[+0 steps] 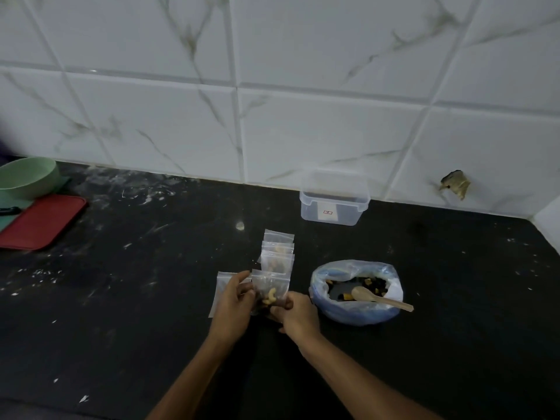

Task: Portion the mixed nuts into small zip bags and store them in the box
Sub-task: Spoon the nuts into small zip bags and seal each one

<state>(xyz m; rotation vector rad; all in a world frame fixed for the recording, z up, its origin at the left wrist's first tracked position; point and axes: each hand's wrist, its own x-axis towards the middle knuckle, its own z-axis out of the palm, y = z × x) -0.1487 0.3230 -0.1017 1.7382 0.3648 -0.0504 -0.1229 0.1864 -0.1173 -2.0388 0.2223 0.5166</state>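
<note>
Both hands hold one small clear zip bag [271, 287] with cashews and dark nuts in it, low over the black counter. My left hand [233, 304] grips its left side and my right hand [298, 313] pinches its lower right corner. Behind it lie filled zip bags [277, 253] in an overlapping row. An empty zip bag [219, 287] lies under my left hand. To the right, a plastic-lined bowl of mixed nuts [356, 291] holds a wooden spoon [381, 298]. The clear plastic box [333, 204] stands open against the wall.
A green bowl [27, 177] and a red tray [42, 221] sit at the far left on a green mat. The tiled wall [272, 86] runs along the back of the counter [136, 298], with a corner at the right.
</note>
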